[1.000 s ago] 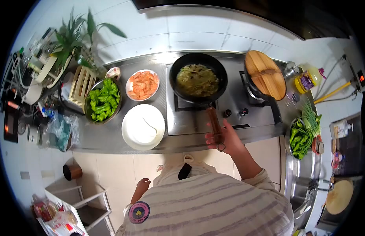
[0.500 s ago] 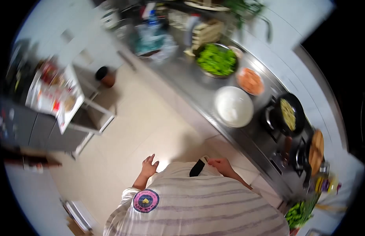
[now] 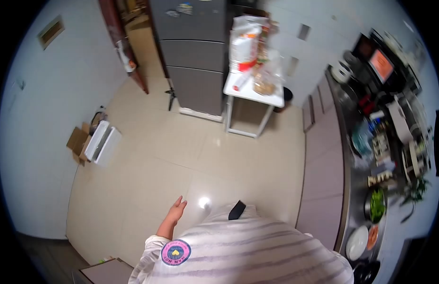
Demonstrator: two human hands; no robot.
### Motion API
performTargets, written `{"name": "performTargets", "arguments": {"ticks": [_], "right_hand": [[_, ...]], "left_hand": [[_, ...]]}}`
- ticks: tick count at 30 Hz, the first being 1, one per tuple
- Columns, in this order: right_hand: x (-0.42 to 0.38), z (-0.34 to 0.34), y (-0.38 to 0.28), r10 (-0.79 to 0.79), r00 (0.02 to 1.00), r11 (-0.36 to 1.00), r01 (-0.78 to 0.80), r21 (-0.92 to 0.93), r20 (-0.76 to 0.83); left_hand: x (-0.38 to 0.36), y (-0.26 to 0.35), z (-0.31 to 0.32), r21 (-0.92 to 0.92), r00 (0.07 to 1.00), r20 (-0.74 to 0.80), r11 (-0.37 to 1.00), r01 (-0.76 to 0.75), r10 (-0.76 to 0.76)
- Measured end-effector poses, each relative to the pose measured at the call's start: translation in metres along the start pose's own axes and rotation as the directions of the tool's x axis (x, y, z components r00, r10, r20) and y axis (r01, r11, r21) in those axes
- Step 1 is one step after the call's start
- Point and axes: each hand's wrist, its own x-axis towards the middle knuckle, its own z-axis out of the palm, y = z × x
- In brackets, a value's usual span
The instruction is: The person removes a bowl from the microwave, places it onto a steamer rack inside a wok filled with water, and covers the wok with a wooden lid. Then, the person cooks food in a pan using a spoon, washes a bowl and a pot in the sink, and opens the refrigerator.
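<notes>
My left hand (image 3: pixel 176 211) hangs over the tiled floor at my side, fingers stretched out, with nothing in it. It touches nothing and is nearest to my striped shirt (image 3: pixel 257 236), which has a round pink and blue patch (image 3: pixel 176 252). My right hand is out of sight; only a bit of sleeve (image 3: pixel 309 235) shows on that side. Along the right runs the counter with a white bowl (image 3: pixel 357 242), a plate of orange slices (image 3: pixel 372 236) and a metal bowl of green leaves (image 3: pixel 377 204).
A grey fridge (image 3: pixel 196 90) stands ahead, beside a white table (image 3: pixel 255 93) with bags on it. An open doorway (image 3: pixel 141 52) lies left of the fridge. A cardboard box (image 3: pixel 79 142) and a white foam box (image 3: pixel 103 143) sit by the left wall. A low cabinet (image 3: pixel 106 274) is at bottom left.
My view has swung left, from the counter and stove toward the fridge and table. The counter has shifted to the right edge. My right hand has left the view; my left stays open.
</notes>
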Motion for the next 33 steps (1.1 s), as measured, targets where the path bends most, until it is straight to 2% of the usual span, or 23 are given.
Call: {"name": "performTargets", "arguments": {"ticks": [2, 3, 5, 6, 7, 8, 9, 10, 11, 12, 13, 15, 16, 17, 19, 22, 24, 25, 26, 27, 29, 31, 33], "right_hand": [[0.049, -0.016, -0.040, -0.042, 0.999, 0.999, 0.042, -0.033, -0.008], [0.075, -0.022, -0.059, -0.061, 0.998, 0.997, 0.060, -0.039, -0.032], [0.131, -0.040, -0.098, -0.115, 0.986, 0.991, 0.105, -0.082, -0.120], [0.161, -0.049, -0.118, -0.154, 0.979, 0.983, 0.138, -0.125, -0.134], [0.191, -0.075, -0.139, -0.261, 0.957, 0.947, 0.279, -0.158, 0.125], [0.222, -0.087, -0.161, -0.275, 0.954, 0.943, 0.292, -0.158, 0.117], [0.257, -0.098, -0.181, -0.219, 0.974, 0.975, 0.217, 0.048, 0.055], [0.291, -0.107, -0.202, -0.151, 0.989, 0.955, 0.143, 0.259, 0.009], [0.323, -0.106, -0.222, -0.162, 0.987, 0.951, 0.155, 0.266, 0.006], [0.372, -0.107, -0.240, -0.193, 0.971, 0.938, 0.225, 0.262, -0.145], [0.416, -0.117, -0.264, -0.217, 0.931, 0.922, 0.294, 0.250, -0.294], [0.441, -0.177, -0.350, -0.130, 0.969, 0.814, 0.226, 0.535, -0.212], [0.466, -0.192, -0.380, -0.188, 0.952, 0.771, 0.296, 0.564, -0.242], [0.498, -0.216, -0.412, -0.247, 0.923, 0.721, 0.378, 0.581, -0.294], [0.514, -0.275, -0.486, -0.446, 0.650, 0.599, 0.727, 0.335, -0.615], [0.522, -0.354, -0.571, -0.405, 0.662, 0.565, 0.724, 0.396, -0.631], [0.538, -0.384, -0.605, -0.317, 0.731, 0.416, 0.679, 0.605, -0.604], [0.538, -0.395, -0.615, -0.301, 0.727, 0.421, 0.682, 0.598, -0.617], [0.537, -0.404, -0.623, -0.289, 0.785, 0.451, 0.617, 0.645, -0.548], [0.539, -0.409, -0.630, -0.270, 0.836, 0.476, 0.548, 0.688, -0.478], [0.553, -0.399, -0.630, -0.225, 0.805, 0.464, 0.584, 0.666, -0.549], [0.567, -0.391, -0.635, -0.098, 0.855, 0.382, 0.504, 0.774, -0.509], [0.569, -0.384, -0.648, 0.033, 0.897, 0.354, 0.402, 0.844, -0.441]], "left_hand": [[0.003, 0.003, -0.037, -0.133, 0.997, 0.000, 0.988, 0.073, -0.073], [0.007, 0.012, -0.050, -0.149, 0.997, -0.021, 0.986, 0.072, -0.076], [0.026, 0.038, -0.074, -0.152, 0.983, -0.045, 0.974, 0.170, -0.179], [0.050, 0.040, -0.087, -0.201, 0.989, -0.067, 0.973, 0.116, -0.132], [0.074, 0.052, -0.103, -0.207, 0.989, -0.080, 0.972, 0.109, -0.127], [0.099, 0.072, -0.121, -0.240, 0.987, -0.156, 0.971, 0.000, -0.039], [0.127, 0.092, -0.137, -0.263, 0.972, -0.231, 0.958, -0.110, 0.048], [0.157, 0.112, -0.154, -0.259, 0.968, -0.242, 0.958, -0.123, 0.058], [0.183, 0.131, -0.173, -0.247, 0.944, -0.292, 0.941, -0.230, 0.155], [0.212, 0.160, -0.195, -0.228, 0.901, -0.346, 0.908, -0.351, 0.262], [0.244, 0.194, -0.213, -0.216, 0.888, -0.363, 0.902, -0.375, 0.282], [0.283, 0.229, -0.243, -0.214, 0.845, -0.411, 0.864, -0.455, 0.343], [0.302, 0.242, -0.258, -0.219, 0.853, -0.403, 0.870, -0.442, 0.332], [0.327, 0.268, -0.274, -0.194, 0.807, -0.420, 0.828, -0.526, 0.414], [0.367, 0.324, -0.307, -0.164, 0.728, -0.449, 0.753, -0.637, 0.518], [0.415, 0.415, -0.356, -0.197, 0.690, -0.443, 0.688, -0.698, 0.573], [0.458, 0.483, -0.386, -0.207, 0.650, -0.398, 0.627, -0.751, 0.647], [0.472, 0.520, -0.396, -0.197, 0.619, -0.350, 0.591, -0.782, 0.703], [0.487, 0.559, -0.408, -0.190, 0.582, -0.298, 0.551, -0.813, 0.756], [0.532, 0.594, -0.424, -0.100, 0.536, -0.294, 0.532, -0.841, 0.792], [0.556, 0.669, -0.441, 0.010, 0.505, -0.250, 0.524, -0.852, 0.826], [0.569, 0.728, -0.450, 0.057, 0.415, -0.253, 0.441, -0.896, 0.874], [0.593, 0.769, -0.452, -0.009, 0.359, -0.191, 0.364, -0.931, 0.914]]}}
